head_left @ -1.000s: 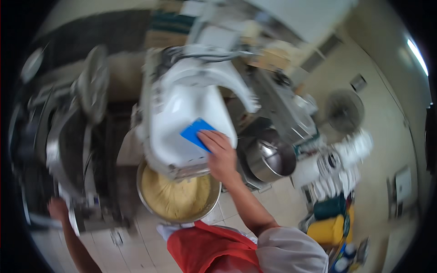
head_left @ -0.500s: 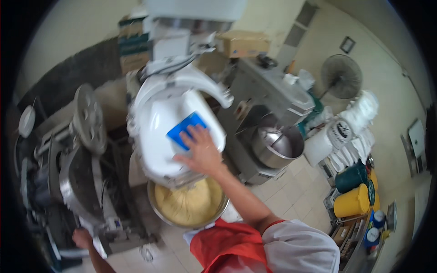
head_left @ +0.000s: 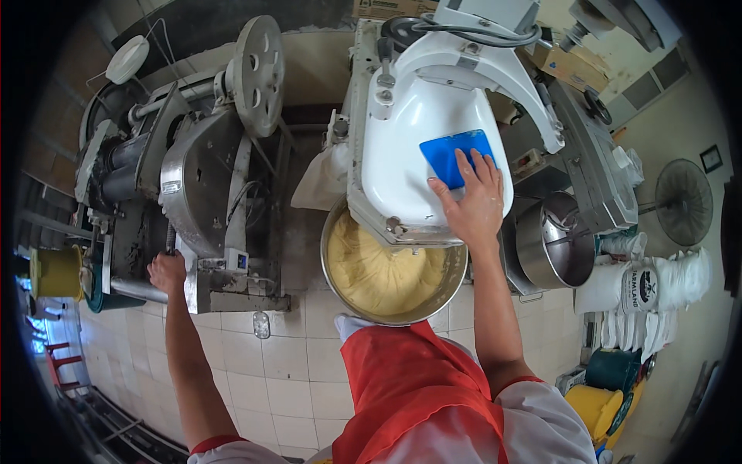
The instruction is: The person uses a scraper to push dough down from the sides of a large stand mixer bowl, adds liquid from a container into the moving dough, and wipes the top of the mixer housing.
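Note:
My right hand (head_left: 478,207) rests on a flat blue dough scraper (head_left: 456,155), fingers over its right part and thumb near its lower edge. The scraper lies against the glossy white curved pan (head_left: 398,158) of a mixer. Below the pan's near edge, a steel bowl (head_left: 328,267) holds pale yellow dough (head_left: 379,271). Over at the left, my left hand (head_left: 167,274) is closed around a dark upright handle (head_left: 171,238) on a grey metal machine (head_left: 197,185). The palm hides part of that grip.
A large spoked wheel (head_left: 259,76) tops the left machine. To the right stands another mixer with a steel bowl (head_left: 529,243). Beyond it are white sacks (head_left: 680,282), a standing fan (head_left: 684,203) and a yellow bin (head_left: 595,410). Pale floor tiles (head_left: 286,356) lie below.
The view has swung left, so the machines appear farther right and the left one shows more fully. My right hand stays at the scraper on the pan; my left stays by the left machine.

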`<action>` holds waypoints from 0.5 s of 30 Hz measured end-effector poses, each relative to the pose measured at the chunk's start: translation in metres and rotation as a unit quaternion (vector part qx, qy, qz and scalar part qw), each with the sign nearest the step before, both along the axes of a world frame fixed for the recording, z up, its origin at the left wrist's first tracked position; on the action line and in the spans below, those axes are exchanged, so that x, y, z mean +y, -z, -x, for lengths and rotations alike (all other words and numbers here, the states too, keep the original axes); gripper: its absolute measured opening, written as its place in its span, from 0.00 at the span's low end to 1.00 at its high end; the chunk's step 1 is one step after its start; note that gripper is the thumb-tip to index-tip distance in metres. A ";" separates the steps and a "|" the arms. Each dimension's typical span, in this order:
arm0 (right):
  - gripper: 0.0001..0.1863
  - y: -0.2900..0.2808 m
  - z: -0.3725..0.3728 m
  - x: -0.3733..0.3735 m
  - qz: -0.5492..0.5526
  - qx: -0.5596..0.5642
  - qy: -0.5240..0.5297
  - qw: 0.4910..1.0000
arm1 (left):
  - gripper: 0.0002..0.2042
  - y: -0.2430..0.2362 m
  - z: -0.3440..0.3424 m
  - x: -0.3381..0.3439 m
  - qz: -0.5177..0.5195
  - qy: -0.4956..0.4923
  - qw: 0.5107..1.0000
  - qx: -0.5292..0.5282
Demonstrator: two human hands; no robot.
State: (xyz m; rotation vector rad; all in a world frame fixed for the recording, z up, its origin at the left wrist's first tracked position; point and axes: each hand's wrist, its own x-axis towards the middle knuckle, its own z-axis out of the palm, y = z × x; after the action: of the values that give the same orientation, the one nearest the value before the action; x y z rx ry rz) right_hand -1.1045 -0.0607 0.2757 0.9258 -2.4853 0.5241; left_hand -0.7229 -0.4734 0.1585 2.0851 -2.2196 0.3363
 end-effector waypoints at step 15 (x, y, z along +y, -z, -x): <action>0.30 0.001 -0.007 -0.008 0.004 -0.016 0.006 1.000 | 0.17 0.015 -0.009 -0.017 0.019 0.003 1.000 0.016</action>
State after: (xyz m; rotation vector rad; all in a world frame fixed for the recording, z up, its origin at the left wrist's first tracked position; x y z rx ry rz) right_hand -1.0972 -0.0686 0.2746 0.9048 -2.5137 0.5492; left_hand -0.7137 -0.4900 0.1432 2.0508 -2.1827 0.3395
